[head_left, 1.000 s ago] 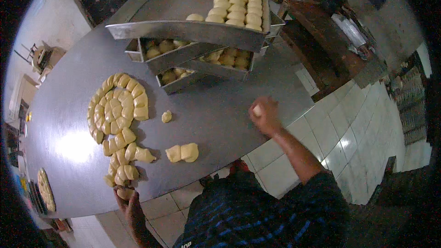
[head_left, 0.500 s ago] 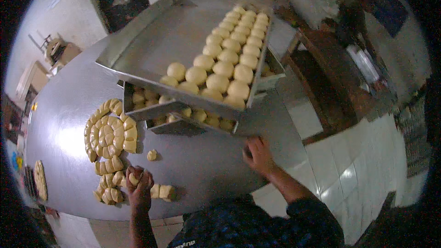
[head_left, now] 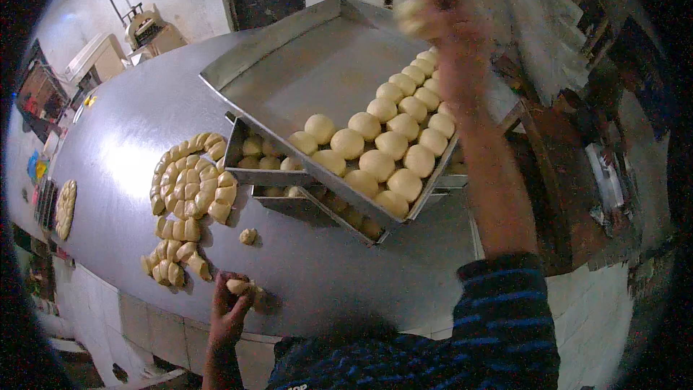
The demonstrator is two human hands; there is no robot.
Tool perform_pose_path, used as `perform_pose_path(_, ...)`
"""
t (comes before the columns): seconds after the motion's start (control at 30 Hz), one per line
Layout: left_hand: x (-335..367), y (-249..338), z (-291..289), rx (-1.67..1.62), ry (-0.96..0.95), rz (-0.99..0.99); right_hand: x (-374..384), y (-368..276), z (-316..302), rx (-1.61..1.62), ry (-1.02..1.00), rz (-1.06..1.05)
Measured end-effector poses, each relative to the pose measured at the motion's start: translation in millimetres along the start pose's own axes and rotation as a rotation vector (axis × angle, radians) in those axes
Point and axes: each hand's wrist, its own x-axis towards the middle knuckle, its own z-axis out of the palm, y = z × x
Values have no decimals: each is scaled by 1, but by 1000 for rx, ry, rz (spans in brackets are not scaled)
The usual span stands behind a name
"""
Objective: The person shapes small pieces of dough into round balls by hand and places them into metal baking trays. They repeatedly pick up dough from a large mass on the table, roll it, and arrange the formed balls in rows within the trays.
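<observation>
Near the front edge of the table, my left hand (head_left: 228, 309) is closed on a piece of dough (head_left: 237, 287). Another dough lump (head_left: 258, 295) lies right beside its fingers. My right hand (head_left: 449, 22) is raised over the far right corner of the metal tray (head_left: 303, 65), blurred by motion. It grips a pale dough ball (head_left: 411, 19). Rows of round dough balls (head_left: 377, 165) fill the tray's right side and part of its front. Cut dough pieces (head_left: 189, 184) lie in a coil on the table, left of the tray. A small lump (head_left: 247, 236) sits apart from them.
Beneath the top tray stand more trays (head_left: 278, 206) holding dough balls, set at an angle. A long dough strip (head_left: 66, 209) rests at the table's (head_left: 108, 267) left edge. Dark wooden furniture (head_left: 563, 195) stands to the right, past tiled floor.
My right hand has risen from the table's front right to above the tray's far corner, now with a dough ball. My left hand has shifted slightly right among the dough pieces. The view has turned.
</observation>
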Motion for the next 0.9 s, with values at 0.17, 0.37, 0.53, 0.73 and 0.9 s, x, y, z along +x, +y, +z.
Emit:
perform_pose_path(0.17, -8, -9, -27, 141, 359, -122, 8, -38, -11, 467, -488, 307)
perform_pose_path(0.37, -22, -24, -34, -262, -88, -155, -74, -237, 4, 509, -493, 255)
perform_pose_path(0.53, -19, -16, -39, 107, -604, -305, -238, -273, 63, 736, -738, 555)
perform_pose_path(0.73, 5, -52, -147, 936, -113, 374, -321, -225, 37, -473, -754, 432)
perform_pose_path(0.9, 14, -75, -116, 1049, -303, 450, -310, -229, 88, -301, -474, 729)
